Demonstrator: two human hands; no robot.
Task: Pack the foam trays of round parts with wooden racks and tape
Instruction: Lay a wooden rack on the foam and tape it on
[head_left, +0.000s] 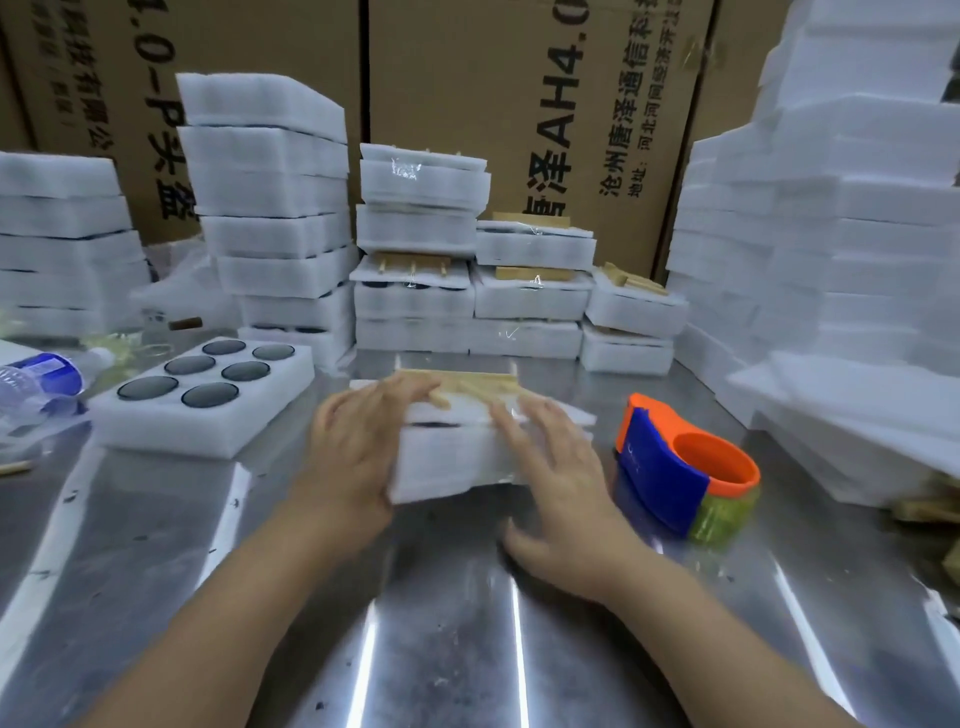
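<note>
A white foam tray bundle (452, 457) lies in the middle of the steel table with a wooden rack (467, 384) on its top. My left hand (353, 447) grips the bundle's left side, fingers reaching over the top to the rack. My right hand (561, 488) lies flat on the bundle's right front, fingers spread and blurred. An orange and blue tape dispenser (680, 462) stands just right of the bundle, untouched. An uncovered foam tray (208, 415) with several dark round parts sits to the left.
Finished taped bundles (524, 301) are stacked at the back centre. Tall piles of foam sheets (831, 234) stand on the right and foam trays (270, 208) on the left. A plastic water bottle (36, 379) lies at far left. Cardboard boxes (519, 104) form the backdrop.
</note>
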